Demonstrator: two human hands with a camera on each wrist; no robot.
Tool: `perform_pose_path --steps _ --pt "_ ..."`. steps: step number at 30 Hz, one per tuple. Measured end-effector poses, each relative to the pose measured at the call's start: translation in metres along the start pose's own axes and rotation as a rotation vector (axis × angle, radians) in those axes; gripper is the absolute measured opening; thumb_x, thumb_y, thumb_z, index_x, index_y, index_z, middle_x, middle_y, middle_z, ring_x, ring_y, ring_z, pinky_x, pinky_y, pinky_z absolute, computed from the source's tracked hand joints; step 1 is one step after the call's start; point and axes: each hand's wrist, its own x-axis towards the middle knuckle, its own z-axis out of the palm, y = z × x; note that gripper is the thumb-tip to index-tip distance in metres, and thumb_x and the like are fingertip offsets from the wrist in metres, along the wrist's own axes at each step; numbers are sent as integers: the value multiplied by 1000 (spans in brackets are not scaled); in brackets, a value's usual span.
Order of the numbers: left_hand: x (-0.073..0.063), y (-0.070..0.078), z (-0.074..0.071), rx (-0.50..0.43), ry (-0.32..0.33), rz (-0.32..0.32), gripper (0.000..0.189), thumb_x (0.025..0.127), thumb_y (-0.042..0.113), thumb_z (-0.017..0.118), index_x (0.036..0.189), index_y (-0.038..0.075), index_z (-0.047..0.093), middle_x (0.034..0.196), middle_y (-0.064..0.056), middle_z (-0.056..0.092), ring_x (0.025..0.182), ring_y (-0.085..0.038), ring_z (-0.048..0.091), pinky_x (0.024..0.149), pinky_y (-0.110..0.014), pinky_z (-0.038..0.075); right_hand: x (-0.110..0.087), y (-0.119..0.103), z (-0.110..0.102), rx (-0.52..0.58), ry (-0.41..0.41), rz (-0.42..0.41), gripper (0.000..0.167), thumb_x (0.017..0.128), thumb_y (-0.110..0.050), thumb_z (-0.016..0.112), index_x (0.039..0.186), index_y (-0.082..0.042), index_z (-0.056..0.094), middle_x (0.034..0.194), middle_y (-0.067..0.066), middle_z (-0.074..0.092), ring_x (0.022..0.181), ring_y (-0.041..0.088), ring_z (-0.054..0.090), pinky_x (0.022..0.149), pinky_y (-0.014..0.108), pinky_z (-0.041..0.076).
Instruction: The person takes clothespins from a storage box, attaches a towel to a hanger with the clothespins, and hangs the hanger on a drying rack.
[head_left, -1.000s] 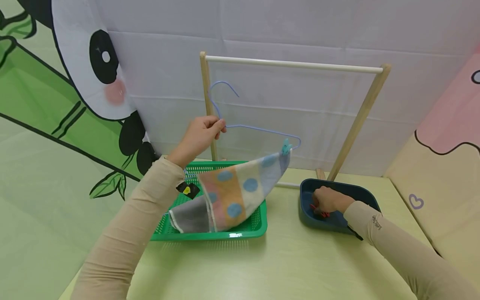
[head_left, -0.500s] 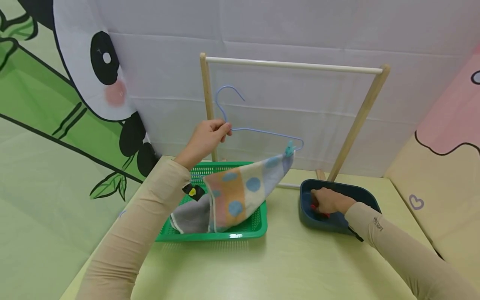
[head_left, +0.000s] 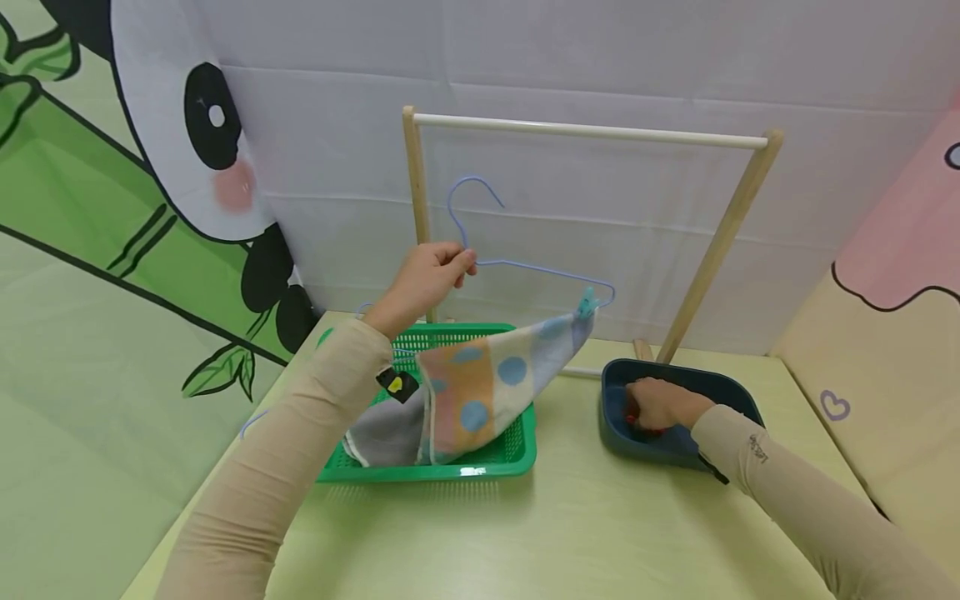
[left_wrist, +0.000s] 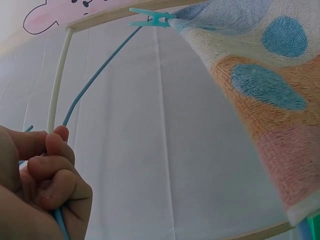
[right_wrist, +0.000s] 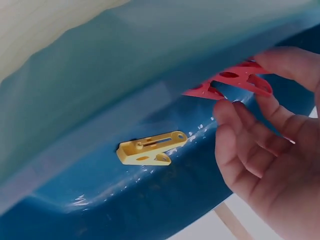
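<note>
Right hand [head_left: 663, 404] down in the rounded navy plastic bin [head_left: 652, 454], pinching a red plastic clothespin [right_wrist: 245, 80]; square the grip. Spotted, striped terry towel [head_left: 491, 400] droops into the rectangular green plastic basket [head_left: 420, 474]. Left hand [head_left: 427, 275] grips the thin blue wire hanger [head_left: 547, 270]: steady, level!

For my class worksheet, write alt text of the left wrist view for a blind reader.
A left hand grips a thin blue wire hanger. A turquoise plastic clothespin clips a striped, blue-dotted terry towel near its end.
</note>
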Motion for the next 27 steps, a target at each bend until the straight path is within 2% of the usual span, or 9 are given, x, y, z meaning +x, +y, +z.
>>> perform_pose_path --steps 6,11,15,22,27 --pt "0 -1 4 42 -25 -4 33 101 31 46 88 7 63 78 -13 56 58 -20 35 64 -33 33 0 3 -1 33 34 -55 21 77 -8 72 92 -6 57 81 2 53 68 14 51 60 30 46" --pt "1 -2 8 55 -34 -16 31 102 30 44 91 8 64 79 -12 55 56 -19 34 62 -33 33 -3 0 -7 113 62 -78 21 78 -7 73 90 -9 56 77 -2 55 64 11 53 60 29 47" --pt "2 -3 11 64 -32 -9 31 102 30 44 90 8 63 76 -9 53 55 -19 34 61 -32 33 -6 -4 -13 132 93 -89 20 81 -7 72 90 -10 55 76 -3 55 64 10 53 61 30 47" --pt "2 -3 15 55 -43 -20 32 102 31 44 89 8 63 74 -8 53 54 -18 33 59 -32 32 -12 -12 -25 124 149 -158 28 84 -5 68 110 2 58 79 -4 56 67 9 52 64 30 46" --pt "2 -3 17 46 -49 -24 33 102 33 44 90 9 63 75 -7 53 56 -19 34 60 -32 33 -15 -17 -32 116 187 -200 29 86 -3 66 113 4 59 84 -2 60 71 9 54 64 30 47"
